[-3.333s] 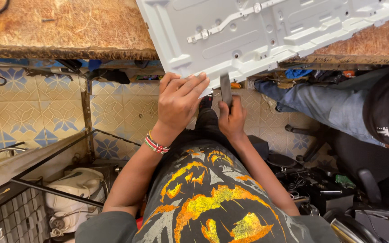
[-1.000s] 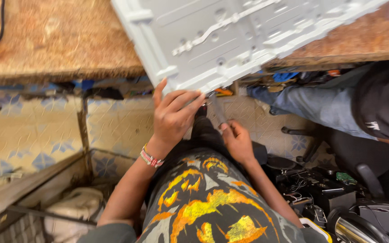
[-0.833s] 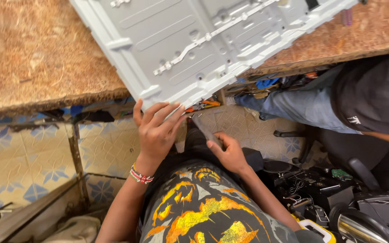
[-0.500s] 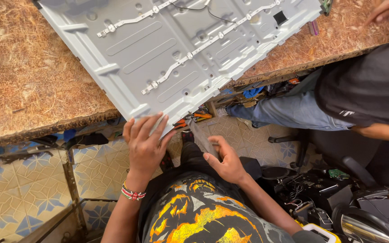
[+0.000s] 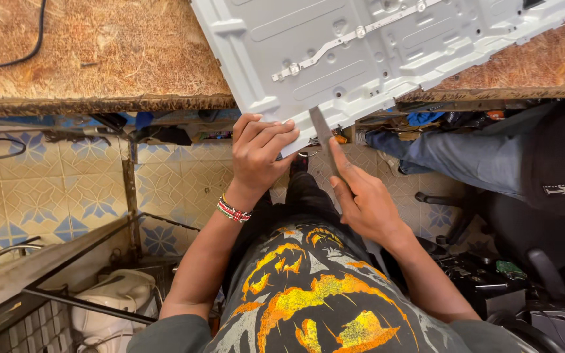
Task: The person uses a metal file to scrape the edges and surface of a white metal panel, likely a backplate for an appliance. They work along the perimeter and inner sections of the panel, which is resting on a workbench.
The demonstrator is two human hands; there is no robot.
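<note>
Far out at 9 o'clock, a black cable trailing over the rough chipboard bench, with patterned floor tiles below at 8 o'clock and a dark metal frame over a white bundle at 7 o'clock. Near centre, slightly toward 11 o'clock, the left hand, beaded bracelet at the wrist, fingers curled over the lower corner of the pale grey metal panel, thumb hidden beneath; likely gripped there to steady the overhanging corner and stop it shifting or tipping off the bench edge. Panel lying tilted across the bench from 12 to 2 o'clock, ribbed side up, a thin strip with small mounts running along it. Just right of centre, the right hand closed round a flat narrow blade, index finger laid along it, tip pointing up to the panel's lower edge beside the left fingertips; seemingly held so for fine control at that edge, though exact contact cannot be told. At 3 o'clock, another person in jeans and dark top, seated close. At 4 to 5 o'clock, dark clutter on the floor.
</note>
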